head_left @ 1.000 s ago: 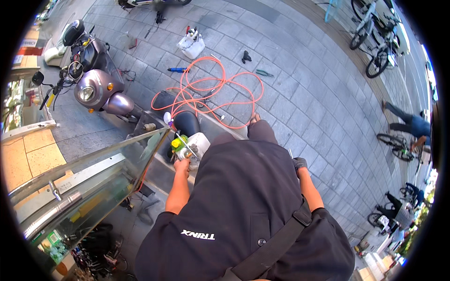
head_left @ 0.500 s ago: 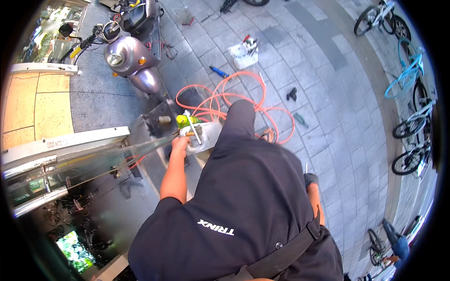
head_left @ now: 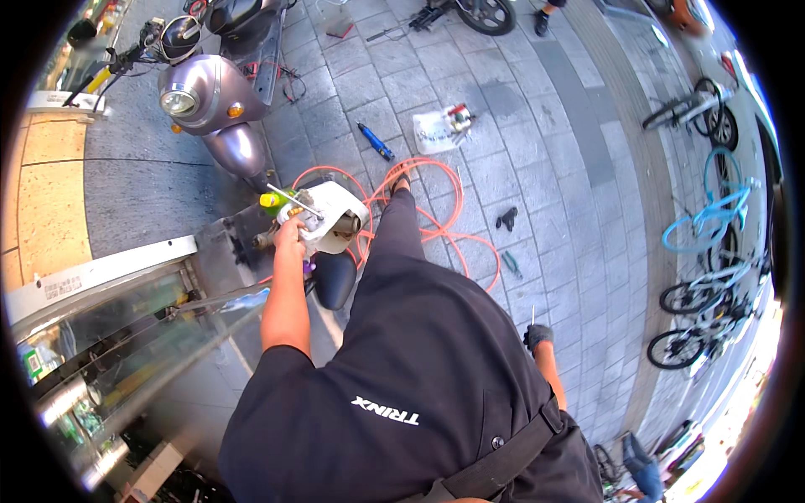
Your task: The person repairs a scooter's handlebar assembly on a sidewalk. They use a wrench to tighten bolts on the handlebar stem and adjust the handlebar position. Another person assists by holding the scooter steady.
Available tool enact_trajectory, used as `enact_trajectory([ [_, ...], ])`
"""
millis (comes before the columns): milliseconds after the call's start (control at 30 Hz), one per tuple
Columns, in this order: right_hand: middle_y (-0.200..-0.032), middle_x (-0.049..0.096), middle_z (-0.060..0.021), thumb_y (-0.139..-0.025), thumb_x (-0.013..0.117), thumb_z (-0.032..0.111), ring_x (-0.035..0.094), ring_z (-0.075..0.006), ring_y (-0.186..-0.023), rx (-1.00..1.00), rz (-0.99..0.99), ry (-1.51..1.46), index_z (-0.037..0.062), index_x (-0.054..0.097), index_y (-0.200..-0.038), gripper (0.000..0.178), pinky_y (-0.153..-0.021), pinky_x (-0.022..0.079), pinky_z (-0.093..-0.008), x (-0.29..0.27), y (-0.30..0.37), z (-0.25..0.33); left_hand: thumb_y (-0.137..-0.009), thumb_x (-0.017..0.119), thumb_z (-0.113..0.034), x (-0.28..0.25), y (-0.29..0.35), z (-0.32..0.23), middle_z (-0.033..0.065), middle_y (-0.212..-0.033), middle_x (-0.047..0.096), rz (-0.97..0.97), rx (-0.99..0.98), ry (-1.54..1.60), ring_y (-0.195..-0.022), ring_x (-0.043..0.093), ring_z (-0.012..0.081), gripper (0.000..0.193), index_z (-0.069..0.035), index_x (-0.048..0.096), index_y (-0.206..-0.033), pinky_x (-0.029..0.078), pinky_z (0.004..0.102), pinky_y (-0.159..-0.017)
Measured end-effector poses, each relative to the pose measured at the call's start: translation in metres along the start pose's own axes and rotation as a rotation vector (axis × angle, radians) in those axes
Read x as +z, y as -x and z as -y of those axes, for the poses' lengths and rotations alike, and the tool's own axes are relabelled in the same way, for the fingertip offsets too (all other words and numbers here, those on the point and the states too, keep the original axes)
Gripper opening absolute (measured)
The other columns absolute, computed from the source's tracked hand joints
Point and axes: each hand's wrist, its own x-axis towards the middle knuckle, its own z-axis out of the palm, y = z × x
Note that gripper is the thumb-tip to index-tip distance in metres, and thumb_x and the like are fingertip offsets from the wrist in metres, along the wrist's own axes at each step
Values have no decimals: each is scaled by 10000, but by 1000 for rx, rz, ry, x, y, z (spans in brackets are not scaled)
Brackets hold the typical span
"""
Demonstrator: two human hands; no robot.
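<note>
My bare left hand (head_left: pixel 291 232) is closed on the near edge of a white plastic container (head_left: pixel 342 197). A metal rod (head_left: pixel 293 201) and other small items stick up out of it. Beside the container shows a yellow-green bottle-like thing (head_left: pixel 272 201). My right hand (head_left: pixel 539 337), in a dark grey glove, hangs low at my right side. Its fingers are curled round a tool with a thin metal shaft (head_left: pixel 532 315), perhaps a screwdriver; the handle is hidden in the hand.
An orange hose (head_left: pixel 458 201) lies coiled round my foot. A purple scooter (head_left: pixel 201 92) stands at the far left. On the paving are a blue tool (head_left: pixel 376 141), a white tray (head_left: pixel 434 132) and a black object (head_left: pixel 506 219). A black saddle (head_left: pixel 335 281) is near my left leg; bicycles (head_left: pixel 713 210) line the right.
I have stepped forward, and my foot now shows within the hose coils. The white container in my left hand has shifted left and turned. My right hand stays low with the thin tool.
</note>
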Motion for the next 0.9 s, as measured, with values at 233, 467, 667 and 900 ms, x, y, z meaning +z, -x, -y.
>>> enact_trajectory([
  [233,-1067,763,-129,-864,667,389,721,-243,-1002,223,-7,-161,77,783,-1050,382,-885,544,-346,-123,11,129,-751,655,-25,32,-86,-54,97,-817,642,-66,-164,-140,-601,572,175,293,-30,619,-1042,336,271,-427],
  [467,-817,728,-124,-874,690,202,685,-215,-682,323,-128,-441,-29,737,-1070,307,-613,556,-387,-230,42,217,-757,697,4,51,-160,-60,76,-913,656,-134,-241,-73,-665,588,153,314,-25,624,-1061,359,266,-445],
  [667,-875,758,-112,-863,697,254,695,-180,-724,246,-158,91,5,768,-1034,310,-694,555,-344,-298,75,275,-866,713,-35,51,-189,-35,39,-989,657,-216,-195,39,-730,601,142,228,-65,648,-1082,414,262,-496],
  [900,-821,742,-62,-873,713,184,662,-146,-681,295,-193,-116,22,776,-1003,217,-645,530,-326,-337,83,316,-945,706,-145,35,-218,-33,55,-827,644,-292,-223,181,-551,556,135,195,-18,631,-1072,414,257,-444],
])
